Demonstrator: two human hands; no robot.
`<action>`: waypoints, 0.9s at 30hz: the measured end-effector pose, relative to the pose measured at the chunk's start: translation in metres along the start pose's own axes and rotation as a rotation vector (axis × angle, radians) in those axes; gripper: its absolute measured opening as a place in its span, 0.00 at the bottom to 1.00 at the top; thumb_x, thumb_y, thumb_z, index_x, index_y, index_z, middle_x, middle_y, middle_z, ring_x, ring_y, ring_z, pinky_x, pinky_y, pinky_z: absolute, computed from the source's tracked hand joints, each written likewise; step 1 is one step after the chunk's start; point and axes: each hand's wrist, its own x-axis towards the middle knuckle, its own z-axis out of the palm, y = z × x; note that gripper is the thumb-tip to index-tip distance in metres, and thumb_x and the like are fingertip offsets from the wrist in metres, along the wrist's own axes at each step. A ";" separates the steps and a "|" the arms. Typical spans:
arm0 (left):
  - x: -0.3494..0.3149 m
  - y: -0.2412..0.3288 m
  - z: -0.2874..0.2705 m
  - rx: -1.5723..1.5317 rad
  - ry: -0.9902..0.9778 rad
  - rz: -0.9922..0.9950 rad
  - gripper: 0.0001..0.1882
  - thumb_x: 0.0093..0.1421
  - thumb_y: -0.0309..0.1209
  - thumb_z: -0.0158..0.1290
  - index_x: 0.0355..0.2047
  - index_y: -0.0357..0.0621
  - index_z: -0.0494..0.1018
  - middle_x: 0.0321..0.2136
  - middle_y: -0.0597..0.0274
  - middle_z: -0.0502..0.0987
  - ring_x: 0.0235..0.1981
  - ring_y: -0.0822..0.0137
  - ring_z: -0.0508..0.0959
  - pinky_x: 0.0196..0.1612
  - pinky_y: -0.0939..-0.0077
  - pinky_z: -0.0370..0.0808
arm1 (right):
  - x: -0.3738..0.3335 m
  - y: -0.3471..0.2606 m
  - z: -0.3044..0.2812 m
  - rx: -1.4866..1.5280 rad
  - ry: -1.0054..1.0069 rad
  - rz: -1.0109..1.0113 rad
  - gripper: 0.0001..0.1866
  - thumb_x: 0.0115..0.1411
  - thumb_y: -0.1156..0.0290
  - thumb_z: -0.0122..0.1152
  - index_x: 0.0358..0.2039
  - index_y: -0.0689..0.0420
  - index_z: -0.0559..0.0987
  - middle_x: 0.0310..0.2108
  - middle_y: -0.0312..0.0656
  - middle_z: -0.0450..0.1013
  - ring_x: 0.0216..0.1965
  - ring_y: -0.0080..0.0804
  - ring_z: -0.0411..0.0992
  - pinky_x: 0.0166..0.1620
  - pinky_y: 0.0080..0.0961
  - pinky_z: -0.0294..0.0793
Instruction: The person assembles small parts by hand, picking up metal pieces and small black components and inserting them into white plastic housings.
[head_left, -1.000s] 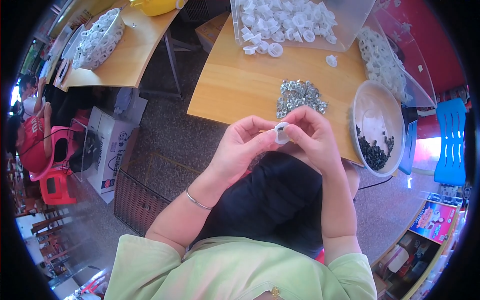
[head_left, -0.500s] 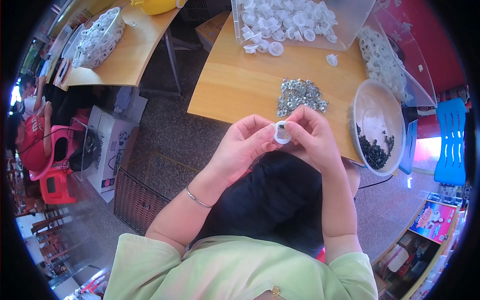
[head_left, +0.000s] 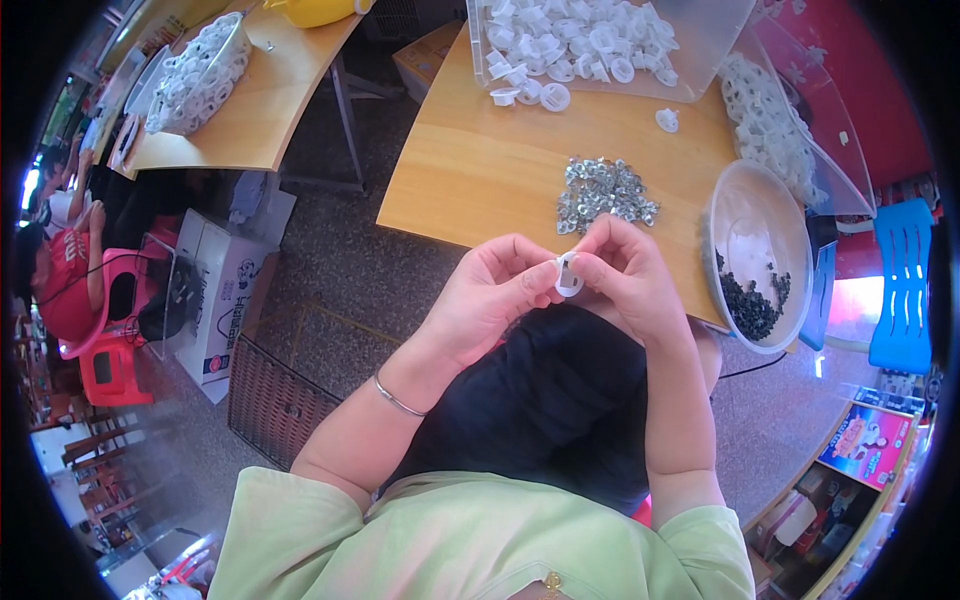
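A small white plastic ring-shaped part (head_left: 567,275) is pinched between the fingertips of both hands, just in front of the near edge of the wooden table (head_left: 480,170). My left hand (head_left: 492,295) grips it from the left and my right hand (head_left: 628,275) from the right. Just beyond the hands, a pile of small silver metal pieces (head_left: 604,193) lies on the table. To the right stands a round white bowl (head_left: 752,240) with small black pieces at its near side.
A clear tray of white plastic parts (head_left: 585,40) lies at the table's far edge, and a second clear tray (head_left: 775,125) sits right of it. A lone white part (head_left: 667,120) lies on the wood. Another table with a basket of white parts (head_left: 195,80) stands left. People sit at far left.
The hands have stayed together at the table's edge, with only small finger movements turning the white part between them.
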 end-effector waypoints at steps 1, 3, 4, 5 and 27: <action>0.000 0.000 0.000 0.000 0.000 0.000 0.06 0.57 0.27 0.54 0.32 0.38 0.70 0.28 0.61 0.75 0.29 0.76 0.74 0.33 0.87 0.72 | 0.000 0.000 0.000 0.001 -0.002 0.001 0.08 0.55 0.73 0.60 0.26 0.57 0.69 0.20 0.28 0.68 0.17 0.09 0.61 0.18 0.09 0.55; 0.000 0.000 0.000 0.003 0.002 -0.004 0.07 0.56 0.27 0.54 0.33 0.37 0.71 0.28 0.62 0.75 0.29 0.76 0.74 0.34 0.87 0.72 | 0.000 0.001 0.000 0.003 -0.003 0.001 0.08 0.55 0.73 0.60 0.26 0.57 0.69 0.20 0.29 0.68 0.17 0.09 0.61 0.18 0.09 0.55; 0.000 0.000 0.000 0.003 0.002 -0.004 0.07 0.56 0.27 0.54 0.33 0.37 0.71 0.28 0.62 0.75 0.29 0.76 0.74 0.34 0.87 0.72 | 0.000 0.001 0.000 -0.003 0.002 -0.009 0.08 0.55 0.73 0.60 0.26 0.57 0.69 0.20 0.29 0.68 0.17 0.09 0.61 0.19 0.09 0.55; 0.000 0.000 0.000 0.007 0.005 -0.002 0.06 0.56 0.26 0.54 0.33 0.37 0.71 0.28 0.62 0.75 0.29 0.77 0.74 0.34 0.87 0.72 | 0.000 0.001 0.000 -0.007 0.007 -0.018 0.08 0.55 0.73 0.60 0.26 0.57 0.69 0.20 0.29 0.68 0.18 0.09 0.61 0.19 0.09 0.56; -0.003 0.005 0.008 0.486 -0.113 0.466 0.16 0.48 0.13 0.54 0.38 0.35 0.68 0.44 0.51 0.69 0.41 0.70 0.74 0.45 0.78 0.72 | -0.004 -0.009 -0.007 -0.428 -0.012 -0.501 0.09 0.45 0.84 0.63 0.29 0.61 0.75 0.29 0.38 0.69 0.30 0.23 0.71 0.32 0.17 0.72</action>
